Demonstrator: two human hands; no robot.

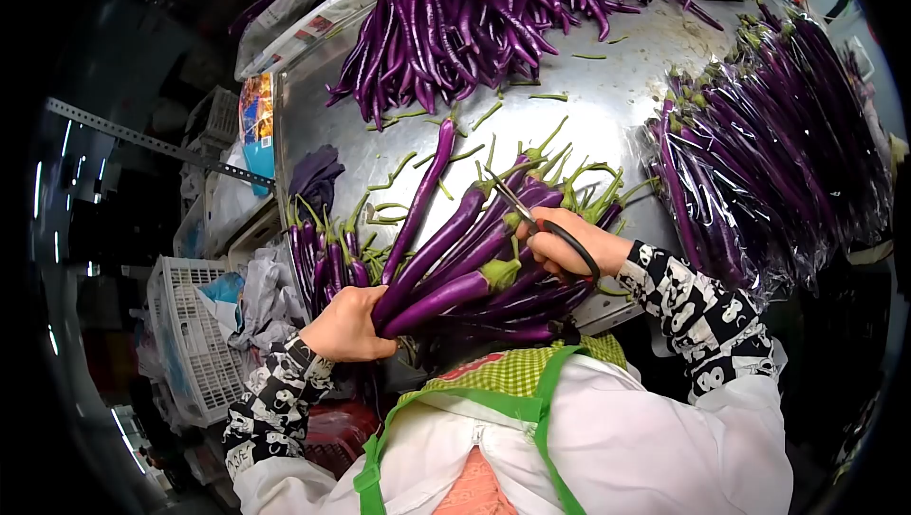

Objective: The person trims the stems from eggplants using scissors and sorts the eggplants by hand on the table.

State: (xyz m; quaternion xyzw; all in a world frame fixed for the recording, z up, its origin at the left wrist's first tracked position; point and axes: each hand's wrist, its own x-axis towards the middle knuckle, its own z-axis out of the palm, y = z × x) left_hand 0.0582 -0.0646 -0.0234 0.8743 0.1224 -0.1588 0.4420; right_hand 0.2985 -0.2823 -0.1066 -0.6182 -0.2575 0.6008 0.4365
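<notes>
Landmark: the scissors [511, 196]. The right hand [562, 242] has its fingers curled about their dark handles; the blades slant away from the wearer and to the left. The left hand [349, 327] is closed around the blunt ends of several eggplants [432, 251], left of the scissors and nearer the wearer. The long axes of these eggplants fan out from the left grip, most running up and rightward, so that stalk ends come close to the scissors; the right hand is the nearer one to those ends. Blade tips lie just beside one green cap; contact cannot be confirmed. Another green cap [500, 275] sits on the wearer's side of the scissors. Beyond the scissors, cut stalks [488, 116] lie on the metal table [617, 83]; wrapped eggplants [759, 154] stand to their right.
</notes>
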